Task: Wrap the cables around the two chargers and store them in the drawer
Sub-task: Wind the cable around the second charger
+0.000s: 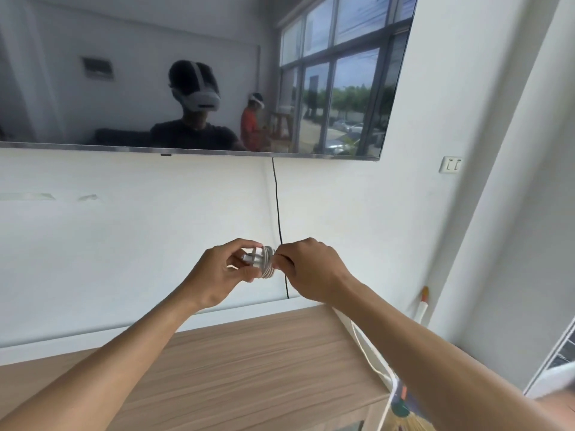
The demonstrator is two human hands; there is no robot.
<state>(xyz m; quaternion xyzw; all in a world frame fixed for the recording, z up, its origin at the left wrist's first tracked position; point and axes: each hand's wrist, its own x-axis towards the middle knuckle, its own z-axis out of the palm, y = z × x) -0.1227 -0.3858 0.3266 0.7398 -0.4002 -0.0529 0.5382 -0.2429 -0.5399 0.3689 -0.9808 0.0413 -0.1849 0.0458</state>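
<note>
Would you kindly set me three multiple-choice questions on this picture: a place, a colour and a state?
1. Where is the charger? A on the floor; B in the air between the left hand and right hand; C in a drawer.
2. What colour is the cord hanging below the television? A white; B black; C red.
3. How is the charger's cable? A coiled round it; B stretched straight; C plugged into a socket.
Answers: B, both hands hold it above the cabinet; B, it is plainly dark; A, white loops ring the charger.
</note>
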